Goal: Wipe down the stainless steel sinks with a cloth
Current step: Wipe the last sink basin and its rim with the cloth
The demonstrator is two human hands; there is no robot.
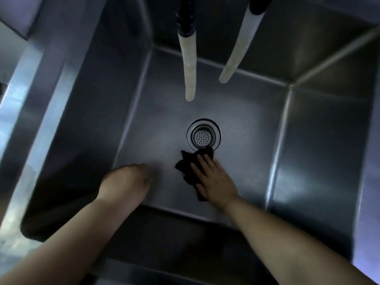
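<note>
I look straight down into a deep stainless steel sink. My right hand lies flat with straight fingers on a dark cloth, pressing it onto the sink floor just in front of the round drain strainer. The cloth's far edge touches the drain's rim. My left hand is down in the sink to the left of the cloth, blurred, fingers curled under, holding nothing that I can see.
Two pale hoses hang down from dark fittings at the back of the basin, above the drain. The sink's steel rim runs along the left, with another steel surface beyond it.
</note>
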